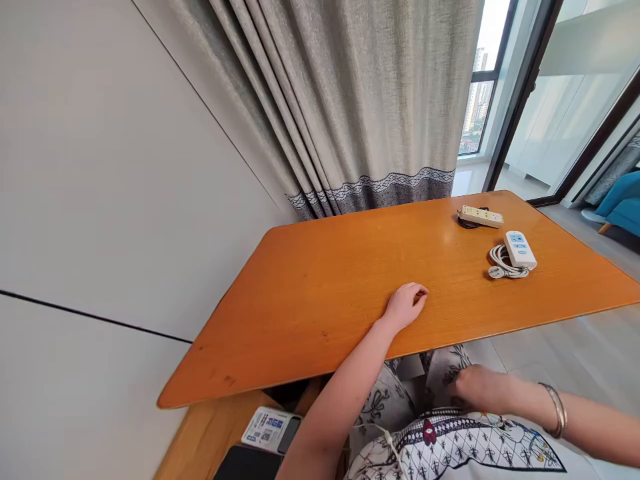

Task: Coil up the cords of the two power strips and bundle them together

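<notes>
Now | 2 power strips (481, 216) (520, 249) | left grip (405, 305) curled, empty, on table (325, 280) | right grip (475, 389) blurred, cannot tell

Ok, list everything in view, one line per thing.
table: 1, orange wood, centre
cream power strip: 1, cream, far right of the table, on a dark cord
white power strip: 1, white with a blue face, nearer than the cream one
coiled cord: 1, white, against the white power strip
curtain: 1, grey with a dark patterned hem, behind the table
blue chair: 1, blue, right edge
labelled device: 1, white, below the table's near edge
bracelet: 1, silver, right wrist
left hand: 1, on the table, fingers loosely curled
right hand: 1, blurred, on the lap
</notes>
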Tool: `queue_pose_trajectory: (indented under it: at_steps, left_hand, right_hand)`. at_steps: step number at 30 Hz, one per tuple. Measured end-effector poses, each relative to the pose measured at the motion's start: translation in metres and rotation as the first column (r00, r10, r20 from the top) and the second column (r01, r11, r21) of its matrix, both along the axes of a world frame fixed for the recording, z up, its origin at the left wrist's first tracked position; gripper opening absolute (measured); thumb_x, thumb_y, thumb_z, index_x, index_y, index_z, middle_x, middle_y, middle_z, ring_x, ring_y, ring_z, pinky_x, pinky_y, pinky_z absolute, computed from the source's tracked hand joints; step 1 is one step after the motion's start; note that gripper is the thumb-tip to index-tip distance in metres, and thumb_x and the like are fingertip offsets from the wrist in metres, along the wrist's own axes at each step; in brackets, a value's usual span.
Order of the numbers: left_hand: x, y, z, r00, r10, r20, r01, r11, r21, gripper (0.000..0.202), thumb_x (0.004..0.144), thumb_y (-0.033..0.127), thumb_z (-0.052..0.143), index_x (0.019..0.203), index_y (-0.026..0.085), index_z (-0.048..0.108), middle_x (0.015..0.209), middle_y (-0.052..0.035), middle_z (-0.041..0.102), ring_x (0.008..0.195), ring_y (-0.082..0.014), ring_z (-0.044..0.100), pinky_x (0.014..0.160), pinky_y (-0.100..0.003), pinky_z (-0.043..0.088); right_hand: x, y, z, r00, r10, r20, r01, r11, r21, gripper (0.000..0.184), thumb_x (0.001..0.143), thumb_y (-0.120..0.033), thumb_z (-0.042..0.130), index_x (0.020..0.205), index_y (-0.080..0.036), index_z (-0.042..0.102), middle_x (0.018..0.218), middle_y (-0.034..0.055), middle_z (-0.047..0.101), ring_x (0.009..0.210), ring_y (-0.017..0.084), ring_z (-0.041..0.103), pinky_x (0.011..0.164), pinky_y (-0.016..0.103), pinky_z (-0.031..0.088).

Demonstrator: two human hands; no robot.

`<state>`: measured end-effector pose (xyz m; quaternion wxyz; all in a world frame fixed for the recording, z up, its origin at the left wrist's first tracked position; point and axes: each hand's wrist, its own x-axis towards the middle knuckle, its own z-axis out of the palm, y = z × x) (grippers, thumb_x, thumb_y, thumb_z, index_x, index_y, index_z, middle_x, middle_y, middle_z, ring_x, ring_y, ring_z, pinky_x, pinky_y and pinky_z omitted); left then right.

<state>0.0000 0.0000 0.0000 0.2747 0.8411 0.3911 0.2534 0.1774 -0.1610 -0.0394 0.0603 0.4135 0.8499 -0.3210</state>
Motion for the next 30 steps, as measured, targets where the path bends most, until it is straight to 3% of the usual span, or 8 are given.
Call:
queue_pose_trajectory:
  at_steps: [3, 5, 8, 10, 13, 20, 25, 30]
  left_hand:
    - [0.001, 0.0, -0.002, 1.0, -0.003, -0.013, 0.003, 1.0, 0.009, 0.015, 0.089, 0.016, 0.056, 0.095, 0.019, 0.069, 0.101, -0.007, 0.074, 0.095, -0.0208, 0.069, 0.089, -0.036, 0.054]
    - [0.001, 0.001, -0.003, 1.0, -0.006, -0.016, 0.006, 1.0, 0.018, 0.015, 0.089, 0.017, 0.056, 0.095, 0.019, 0.069, 0.102, -0.0067, 0.074, 0.096, -0.021, 0.068, 0.09, -0.036, 0.054]
    - [0.002, 0.0, -0.003, 1.0, -0.014, -0.012, 0.014, 1.0, 0.022, 0.015, 0.089, 0.016, 0.056, 0.096, 0.019, 0.068, 0.102, -0.007, 0.074, 0.096, -0.0214, 0.068, 0.09, -0.037, 0.054]
    - [0.002, 0.0, -0.003, 1.0, -0.019, -0.008, 0.019, 1.0, 0.021, 0.015, 0.088, 0.016, 0.056, 0.096, 0.019, 0.068, 0.102, -0.0072, 0.074, 0.096, -0.0214, 0.068, 0.09, -0.037, 0.054]
    - [0.001, 0.0, -0.002, 1.0, -0.019, 0.002, 0.019, 1.0, 0.025, 0.015, 0.088, 0.016, 0.056, 0.095, 0.02, 0.068, 0.101, -0.0067, 0.074, 0.095, -0.0207, 0.068, 0.089, -0.036, 0.054]
    - [0.0, 0.0, -0.001, 1.0, -0.016, 0.005, 0.016, 0.999, 0.03, 0.015, 0.087, 0.016, 0.056, 0.095, 0.02, 0.068, 0.101, -0.0067, 0.074, 0.094, -0.0202, 0.069, 0.088, -0.035, 0.055]
    - [0.001, -0.001, -0.001, 1.0, -0.021, -0.001, 0.021, 0.999, 0.027, 0.015, 0.087, 0.015, 0.055, 0.096, 0.019, 0.067, 0.102, -0.0074, 0.073, 0.094, -0.0205, 0.069, 0.088, -0.036, 0.055]
    - [0.003, -0.005, 0.001, 0.999, -0.04, 0.003, 0.04, 0.999, 0.015, 0.021, 0.088, 0.016, 0.054, 0.105, 0.02, 0.065, 0.107, -0.0075, 0.071, 0.095, -0.0197, 0.069, 0.09, -0.036, 0.056]
  right_hand:
    - [0.026, 0.027, 0.062, 0.929, -0.172, -0.328, 0.112, 0.974, -0.196, 0.028, 0.087, -0.035, 0.063, 0.107, -0.019, 0.074, 0.081, 0.0039, 0.074, 0.07, 0.017, 0.068, 0.064, 0.027, 0.05]
    - [0.055, 0.054, 0.089, 0.787, -0.418, -0.453, 0.467, 0.884, -0.005, 0.036, 0.094, -0.046, 0.051, 0.101, -0.018, 0.072, 0.097, 0.0097, 0.074, 0.086, 0.021, 0.069, 0.078, 0.033, 0.054]
    - [0.108, 0.096, 0.098, 0.527, -0.678, -0.512, 0.841, 0.329, 0.43, 0.049, 0.088, -0.045, 0.058, 0.125, -0.014, 0.061, 0.134, 0.0226, 0.059, 0.122, 0.033, 0.058, 0.102, 0.048, 0.046]
    - [0.137, 0.116, 0.093, 0.372, -0.826, -0.423, 0.848, 0.117, 0.517, 0.077, 0.08, -0.049, 0.069, 0.14, -0.007, 0.047, 0.149, 0.0314, 0.042, 0.139, 0.043, 0.042, 0.11, 0.055, 0.039]
    - [0.163, 0.134, 0.089, 0.232, -0.944, -0.234, 0.883, 0.104, 0.457, 0.094, 0.08, -0.063, 0.065, 0.145, -0.002, 0.036, 0.143, 0.0342, 0.047, 0.134, 0.045, 0.048, 0.103, 0.054, 0.045]
    - [0.176, 0.149, 0.095, 0.108, -0.994, -0.001, 0.903, 0.098, 0.417, 0.075, 0.083, -0.06, 0.06, 0.13, -0.002, 0.053, 0.128, 0.0323, 0.06, 0.123, 0.045, 0.058, 0.089, 0.049, 0.051]
    - [0.179, 0.148, 0.088, 0.166, -0.986, 0.001, 0.923, 0.156, 0.352, 0.063, 0.083, -0.052, 0.059, 0.123, -0.003, 0.058, 0.12, 0.0307, 0.066, 0.109, 0.042, 0.066, 0.076, 0.043, 0.051]
    - [0.136, 0.145, 0.077, 0.295, -0.94, -0.17, 0.923, 0.234, 0.306, 0.057, 0.081, -0.052, 0.062, 0.118, -0.009, 0.056, 0.117, 0.0252, 0.068, 0.102, 0.034, 0.068, 0.076, 0.037, 0.05]
